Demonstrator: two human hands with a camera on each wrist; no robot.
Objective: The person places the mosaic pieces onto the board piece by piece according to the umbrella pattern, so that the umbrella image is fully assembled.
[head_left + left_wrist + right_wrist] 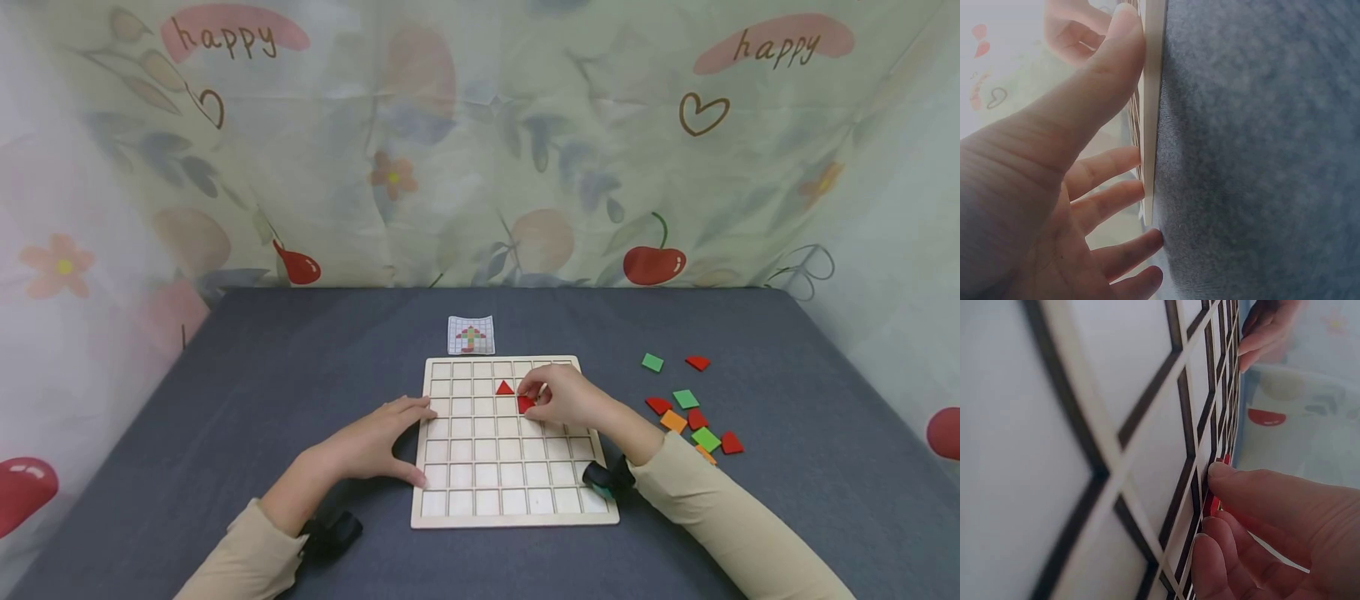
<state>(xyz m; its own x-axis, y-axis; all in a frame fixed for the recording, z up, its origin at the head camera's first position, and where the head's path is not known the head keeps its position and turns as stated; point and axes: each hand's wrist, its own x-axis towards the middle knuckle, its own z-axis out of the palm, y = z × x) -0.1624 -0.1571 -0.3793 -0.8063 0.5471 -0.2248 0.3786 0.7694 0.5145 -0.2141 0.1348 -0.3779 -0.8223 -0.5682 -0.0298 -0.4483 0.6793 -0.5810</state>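
A pale wooden grid board lies on the table. My right hand pinches a red tile between thumb and fingers over the board's upper part; in the right wrist view the red tile sits at the grid, partly hidden by the fingertips. Just left of it, a red triangular tile lies in a cell. Along the board's left edge rests my left hand, thumb and fingers spread apart. The left wrist view shows its thumb against the board's rim.
Beyond the board lies a small card with a coloured pattern on a grid. To the right are scattered several tiles, among them a green one, a red one and an orange one. A printed curtain stands behind the table.
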